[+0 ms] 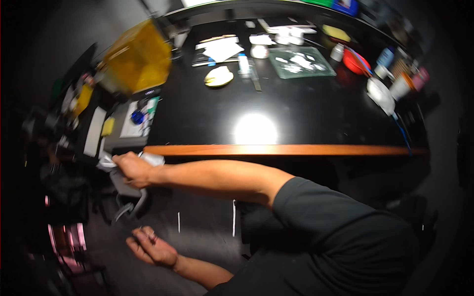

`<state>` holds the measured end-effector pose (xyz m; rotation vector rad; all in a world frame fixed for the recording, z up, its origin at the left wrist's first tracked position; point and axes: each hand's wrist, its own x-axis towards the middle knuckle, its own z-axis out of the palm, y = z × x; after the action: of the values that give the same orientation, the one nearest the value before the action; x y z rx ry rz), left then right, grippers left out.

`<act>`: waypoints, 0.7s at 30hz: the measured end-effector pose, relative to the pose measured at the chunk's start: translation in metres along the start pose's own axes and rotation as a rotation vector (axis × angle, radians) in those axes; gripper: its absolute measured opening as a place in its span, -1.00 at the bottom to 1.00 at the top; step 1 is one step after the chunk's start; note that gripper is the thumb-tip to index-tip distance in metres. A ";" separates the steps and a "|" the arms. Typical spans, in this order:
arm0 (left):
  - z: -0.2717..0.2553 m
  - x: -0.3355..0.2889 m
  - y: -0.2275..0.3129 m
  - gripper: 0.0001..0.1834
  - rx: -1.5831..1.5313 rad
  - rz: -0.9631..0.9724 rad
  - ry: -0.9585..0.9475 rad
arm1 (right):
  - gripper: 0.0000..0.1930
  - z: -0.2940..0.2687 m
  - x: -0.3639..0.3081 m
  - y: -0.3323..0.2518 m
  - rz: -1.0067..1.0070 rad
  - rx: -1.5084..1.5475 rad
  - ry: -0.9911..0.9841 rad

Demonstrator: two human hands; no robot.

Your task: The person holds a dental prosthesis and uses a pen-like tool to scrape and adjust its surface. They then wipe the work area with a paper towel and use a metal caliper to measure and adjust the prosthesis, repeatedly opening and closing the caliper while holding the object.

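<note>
My right arm reaches far to the left, past the front corner of the black table (pixel 207 123). At its end my right hand (pixel 132 169) is closed on a crumpled white sheet (pixel 152 159), paper or thin plastic, which shows on both sides of the fist. A grey curved piece (pixel 129 195), perhaps part of a chair, lies just below that hand. Lower down, over the dark floor, my left hand (pixel 154 247) is held palm partly up with loosely curled fingers, slightly apart. Nothing shows in it, though it is somewhat blurred.
A yellow translucent box (pixel 138 58) stands left of the table, above a side surface with a yellow sponge (pixel 108 126). On the table are a pale yellow piece (pixel 218 76), a glass plate (pixel 302 63) with white bits, a red bowl (pixel 356 61) and several bottles.
</note>
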<state>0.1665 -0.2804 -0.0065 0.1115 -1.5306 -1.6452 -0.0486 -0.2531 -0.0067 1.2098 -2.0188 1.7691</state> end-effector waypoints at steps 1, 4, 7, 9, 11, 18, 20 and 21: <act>-0.011 -0.001 -0.003 -0.74 -0.006 0.006 -0.042 | -0.87 0.001 0.002 -0.007 0.197 0.124 0.103; -0.017 -0.001 -0.006 -0.74 0.017 0.055 -0.092 | -0.76 -0.035 -0.003 -0.011 0.233 0.281 0.419; -0.022 0.000 -0.014 -0.76 0.009 0.034 -0.145 | -0.75 -0.137 -0.042 -0.019 0.446 0.533 0.437; -0.014 -0.004 -0.017 -0.78 -0.010 0.006 -0.154 | -0.81 -0.238 -0.089 -0.052 0.518 -0.082 0.365; -0.001 -0.008 -0.030 -0.81 -0.069 -0.052 -0.211 | -0.81 -0.306 -0.156 -0.102 0.418 0.405 0.717; 0.026 -0.006 -0.047 -0.84 -0.101 -0.113 -0.302 | -0.64 -0.510 -0.349 -0.201 0.313 -0.115 1.161; 0.034 -0.006 -0.045 -0.84 -0.112 -0.128 -0.306 | -0.62 -0.512 -0.375 -0.242 0.412 -0.332 1.277; 0.039 -0.007 -0.045 -0.84 -0.115 -0.133 -0.314 | -0.61 -0.511 -0.390 -0.256 0.436 -0.317 1.256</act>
<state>0.1246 -0.2516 -0.0384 -0.1150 -1.6840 -1.9233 0.1952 0.3895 0.0746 -0.4566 -1.6152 1.5622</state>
